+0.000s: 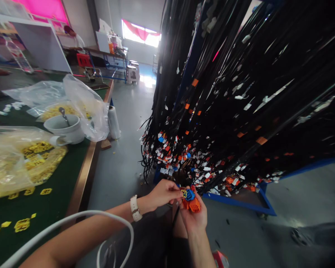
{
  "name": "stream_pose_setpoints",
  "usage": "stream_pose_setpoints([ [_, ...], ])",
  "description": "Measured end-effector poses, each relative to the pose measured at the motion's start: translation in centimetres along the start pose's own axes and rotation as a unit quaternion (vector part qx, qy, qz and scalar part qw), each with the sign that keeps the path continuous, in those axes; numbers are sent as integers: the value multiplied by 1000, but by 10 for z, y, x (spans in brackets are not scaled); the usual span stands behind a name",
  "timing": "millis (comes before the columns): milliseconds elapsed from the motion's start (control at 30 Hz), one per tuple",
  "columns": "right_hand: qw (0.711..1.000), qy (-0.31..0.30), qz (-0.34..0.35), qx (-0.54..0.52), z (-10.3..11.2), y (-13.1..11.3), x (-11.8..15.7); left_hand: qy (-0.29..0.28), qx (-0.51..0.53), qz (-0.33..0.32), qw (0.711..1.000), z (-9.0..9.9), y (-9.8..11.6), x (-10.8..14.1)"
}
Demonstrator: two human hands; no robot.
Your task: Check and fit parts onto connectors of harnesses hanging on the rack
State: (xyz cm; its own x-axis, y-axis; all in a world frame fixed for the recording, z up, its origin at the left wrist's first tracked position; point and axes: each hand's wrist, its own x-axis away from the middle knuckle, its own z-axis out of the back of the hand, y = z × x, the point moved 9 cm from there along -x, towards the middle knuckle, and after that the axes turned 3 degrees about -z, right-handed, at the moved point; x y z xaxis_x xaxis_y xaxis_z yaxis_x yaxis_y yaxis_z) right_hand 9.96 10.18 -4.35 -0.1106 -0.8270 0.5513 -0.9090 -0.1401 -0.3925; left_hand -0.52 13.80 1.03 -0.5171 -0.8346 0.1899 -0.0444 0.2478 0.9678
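The left hand (167, 194) is pinching a yellow bit (184, 193) tightly, just beside a blue plug (190, 195). The right hand (197, 217) is holding the blue plug and some orange plugs (194, 206), bunched together. Black wires (173, 56) are hanging in front. To the left, a cup (78, 133) is standing by bags (93, 108) on the surface (51, 208).

The single view looks from the person's head, facing forward and down, close above the left hand (166, 192) and right hand (195, 216), taking in the green table (51, 210) near on the left, the black cables (212, 111) near on the right and the bright window (141, 33) far ahead.
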Motion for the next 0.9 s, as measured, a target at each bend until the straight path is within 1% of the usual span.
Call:
stream_pose_setpoints([
  [167,1000,-4,18,13,-4,0,2,6,25,31,999,-4,-8,3],
  [400,1000,7,27,2,-5,1,5,-3,109,77,991,-11,-19,7],
  [500,1000,3,26,-8,-6,1,4,6,150,94,984,-13,-21,9],
  [600,999,-5,32,-3,-6,1,4,9,182,97,978,-15,-19,9],
  [733,999,-15,44,19,-7,0,6,12,188,98,977,-16,-20,10],
  [900,998,-12,59,15,-8,0,9,22,176,113,978,-15,-28,10],
])
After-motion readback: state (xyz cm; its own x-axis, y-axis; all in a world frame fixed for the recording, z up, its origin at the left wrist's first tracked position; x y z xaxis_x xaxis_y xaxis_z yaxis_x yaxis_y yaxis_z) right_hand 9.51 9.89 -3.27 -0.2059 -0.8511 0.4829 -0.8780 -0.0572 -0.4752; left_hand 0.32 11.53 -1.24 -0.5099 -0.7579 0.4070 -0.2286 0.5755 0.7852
